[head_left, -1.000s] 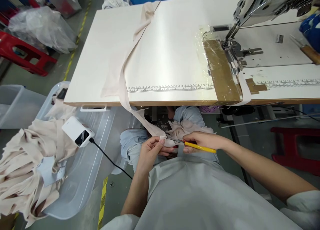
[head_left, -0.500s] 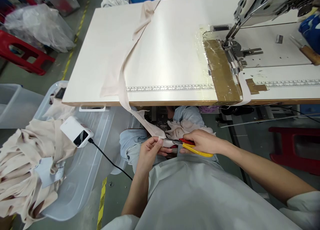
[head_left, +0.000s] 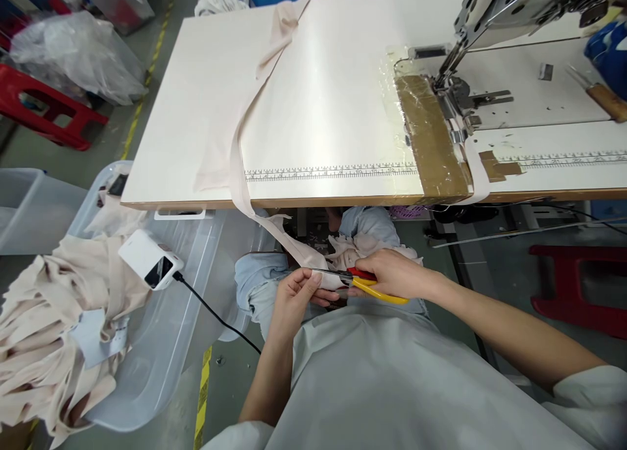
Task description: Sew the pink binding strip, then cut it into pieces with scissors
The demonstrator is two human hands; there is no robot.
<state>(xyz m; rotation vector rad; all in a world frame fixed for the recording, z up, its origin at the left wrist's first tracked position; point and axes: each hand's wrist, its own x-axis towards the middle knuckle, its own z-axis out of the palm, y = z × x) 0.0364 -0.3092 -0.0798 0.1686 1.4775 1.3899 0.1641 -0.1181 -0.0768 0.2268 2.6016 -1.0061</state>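
Note:
Over the lap, my left hand [head_left: 300, 293] pinches the end of a pale pink fabric strip [head_left: 241, 176]. The strip runs up over the table edge and lies across the white tabletop. My right hand [head_left: 386, 273] grips scissors [head_left: 379, 291] with yellow and red handles. Their blades point left and lie at the fabric beside my left fingertips. More pale ruffled fabric [head_left: 360, 251] rests on the lap just beyond the hands.
A sewing machine [head_left: 458, 97] stands at the table's right. At left, a clear plastic bin [head_left: 142, 385] holds heaped fabric strips [head_left: 59, 306] and a white device [head_left: 151, 260] with a black cable. Red stools [head_left: 578, 290] stand at both sides.
My right hand and the scissors have moved slightly left, bringing the blades further along the fabric at my left fingers. The view has shifted a little.

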